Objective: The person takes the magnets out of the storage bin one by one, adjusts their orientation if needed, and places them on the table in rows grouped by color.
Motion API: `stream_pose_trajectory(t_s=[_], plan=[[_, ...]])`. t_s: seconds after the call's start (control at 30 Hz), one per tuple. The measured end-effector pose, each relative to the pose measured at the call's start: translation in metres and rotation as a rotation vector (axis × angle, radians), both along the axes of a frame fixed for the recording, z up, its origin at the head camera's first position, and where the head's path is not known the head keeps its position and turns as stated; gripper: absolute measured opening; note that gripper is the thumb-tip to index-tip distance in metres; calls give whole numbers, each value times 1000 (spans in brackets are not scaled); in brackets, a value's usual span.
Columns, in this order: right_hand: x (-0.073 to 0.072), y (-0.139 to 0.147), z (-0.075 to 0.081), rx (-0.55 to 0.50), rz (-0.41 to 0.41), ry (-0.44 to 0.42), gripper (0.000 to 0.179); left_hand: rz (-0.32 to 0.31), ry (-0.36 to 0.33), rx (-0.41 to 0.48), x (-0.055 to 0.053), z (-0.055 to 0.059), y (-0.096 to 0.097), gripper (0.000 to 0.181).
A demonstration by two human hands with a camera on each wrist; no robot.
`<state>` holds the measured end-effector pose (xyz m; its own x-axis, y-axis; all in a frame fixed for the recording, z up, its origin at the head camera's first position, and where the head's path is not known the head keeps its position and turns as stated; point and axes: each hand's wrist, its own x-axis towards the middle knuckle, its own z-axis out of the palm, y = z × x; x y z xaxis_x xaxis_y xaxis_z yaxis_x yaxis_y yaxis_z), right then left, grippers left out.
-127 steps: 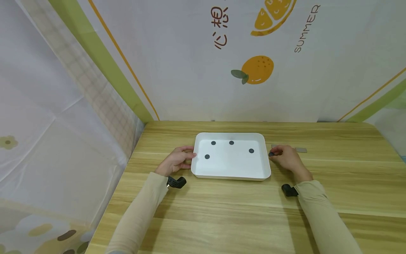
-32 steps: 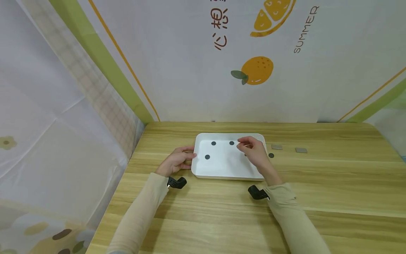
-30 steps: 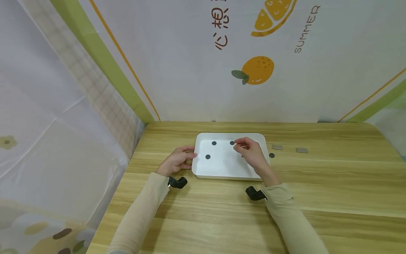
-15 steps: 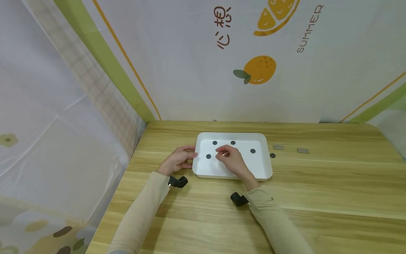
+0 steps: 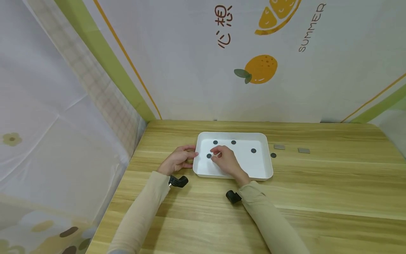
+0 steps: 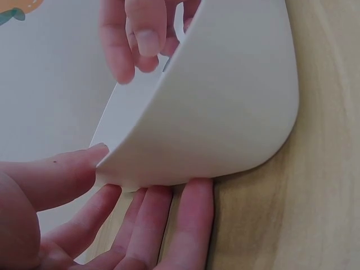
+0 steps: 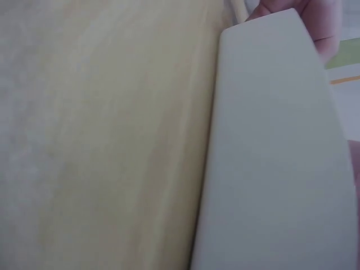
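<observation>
A shallow white tray [image 5: 242,165] lies on the wooden table. My left hand [image 5: 179,159] holds its left side: in the left wrist view the thumb [image 6: 62,175] is on the rim and the fingers are against the outer wall below. Inside the tray are several dark grey discs, including a back-left disc [image 5: 215,142], a back-middle disc [image 5: 233,142], a right-hand disc [image 5: 253,150] and a front-left disc [image 5: 208,156]. Over the tray, my right hand [image 5: 226,161] has thumb and forefinger apart beside the front-left disc, with nothing visible between them.
Just outside the tray's right wall, another dark disc [image 5: 273,155] lies on the table [image 5: 333,187]. Two thin grey rectangular pieces, a nearer one [image 5: 279,146] and a farther one [image 5: 303,150], lie beyond it. A printed cloth [image 5: 190,88] hangs behind the table.
My right hand, which held a dark disc right of the tray, has left it on the table there and moved left across the tray to the front-left disc. My left hand stays put.
</observation>
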<state>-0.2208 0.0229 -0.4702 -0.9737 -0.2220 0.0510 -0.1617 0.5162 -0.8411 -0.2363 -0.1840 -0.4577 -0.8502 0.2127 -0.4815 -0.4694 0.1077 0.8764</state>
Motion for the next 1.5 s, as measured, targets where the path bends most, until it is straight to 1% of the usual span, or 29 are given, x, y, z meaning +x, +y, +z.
stream_pose_trajectory(t_s=[0.2, 0.27, 0.5, 0.73, 0.9, 1.03, 1.27, 1.5], plan=[[-6, -3, -6, 70, 64, 82, 24, -9, -10, 9, 0, 1, 1, 51], [-7, -3, -6, 98, 87, 95, 25, -8, -11, 12, -1, 1, 1, 51], [-8, -4, -4, 152, 91, 55, 27, 1, -7, 7, -2, 1, 2, 52], [-8, -5, -6, 170, 100, 84, 27, 2, -4, 10, -3, 1, 2, 52], [-8, -7, -8, 207, 102, 53, 31, -16, 14, 16, -1, 1, 0, 52], [-8, -9, -8, 240, 109, 39, 31, -33, 28, 30, 1, 2, -2, 54], [-9, -10, -7, 266, 126, 45, 30, -4, -4, 7, -2, -1, 0, 53], [-8, -10, -6, 257, 122, 42, 30, 3, -7, -6, -1, 0, -1, 53]])
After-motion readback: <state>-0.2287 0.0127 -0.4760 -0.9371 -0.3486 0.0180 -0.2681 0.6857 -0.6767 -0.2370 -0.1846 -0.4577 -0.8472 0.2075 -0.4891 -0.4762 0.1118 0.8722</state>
